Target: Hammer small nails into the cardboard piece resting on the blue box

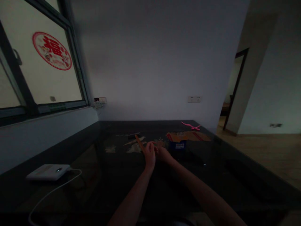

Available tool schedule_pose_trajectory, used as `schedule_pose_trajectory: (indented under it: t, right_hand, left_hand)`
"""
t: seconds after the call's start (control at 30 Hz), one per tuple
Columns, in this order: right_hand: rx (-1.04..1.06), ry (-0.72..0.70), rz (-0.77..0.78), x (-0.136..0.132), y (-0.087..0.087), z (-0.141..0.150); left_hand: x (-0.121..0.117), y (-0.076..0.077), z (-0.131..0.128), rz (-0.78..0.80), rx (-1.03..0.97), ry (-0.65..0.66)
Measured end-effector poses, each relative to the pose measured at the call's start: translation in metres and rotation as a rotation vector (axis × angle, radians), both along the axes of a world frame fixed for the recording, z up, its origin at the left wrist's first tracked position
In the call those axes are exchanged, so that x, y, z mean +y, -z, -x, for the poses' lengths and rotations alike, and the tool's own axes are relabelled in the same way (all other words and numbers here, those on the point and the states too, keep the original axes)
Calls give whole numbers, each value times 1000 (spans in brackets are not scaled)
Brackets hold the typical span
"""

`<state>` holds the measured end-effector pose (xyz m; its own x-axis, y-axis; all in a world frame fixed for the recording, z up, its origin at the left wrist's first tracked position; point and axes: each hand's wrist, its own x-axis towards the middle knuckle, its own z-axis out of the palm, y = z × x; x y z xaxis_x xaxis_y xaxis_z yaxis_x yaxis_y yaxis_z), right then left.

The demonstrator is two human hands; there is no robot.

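Note:
My left hand [150,154] is closed around a flat orange-brown stick [139,142], which slants up and to the left out of the grip. My right hand [162,153] meets it just to the right, its fingers bent in near the left fingertips. Whatever the right fingers pinch is too dark and small to make out. Pale, ragged-edged patches [135,147] show on the dark tabletop [103,182] beyond the hands. Near the stick's far end lies a small dark bar-shaped object [133,136].
Right of the hands stands a small blue box [177,145] under brown cardboard with red marks [196,136]. A pink ribbon-like item [192,126] lies farther back. At left, a white power bank [50,172] trails a white cable [56,187]. A wall [145,78] borders the table's far edge.

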<state>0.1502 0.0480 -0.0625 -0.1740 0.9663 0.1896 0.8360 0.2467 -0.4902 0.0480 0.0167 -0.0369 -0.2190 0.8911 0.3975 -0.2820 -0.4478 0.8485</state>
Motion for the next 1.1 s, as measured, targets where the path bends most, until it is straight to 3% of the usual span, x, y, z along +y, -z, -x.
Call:
schedule_pose_trajectory:
  t: [0.2,0.33,0.63,0.87,1.1]
  right_hand:
    - [336,327,82,-14,2,-132]
    - [520,425,15,-4,7,-172]
    - [715,78,-10,33,10,-174]
    - [688,27,6,39,11,-167]
    - [625,-21,68,20,16,-138]
  left_hand:
    - [-3,17,-13,12,136,82]
    - [-5,23,-16,24,268,99]
    - [-7,28,-19,-12,467,130]
    - [-7,28,-20,-29,585,122]
    - [-15,3,-9,-129,580,22]
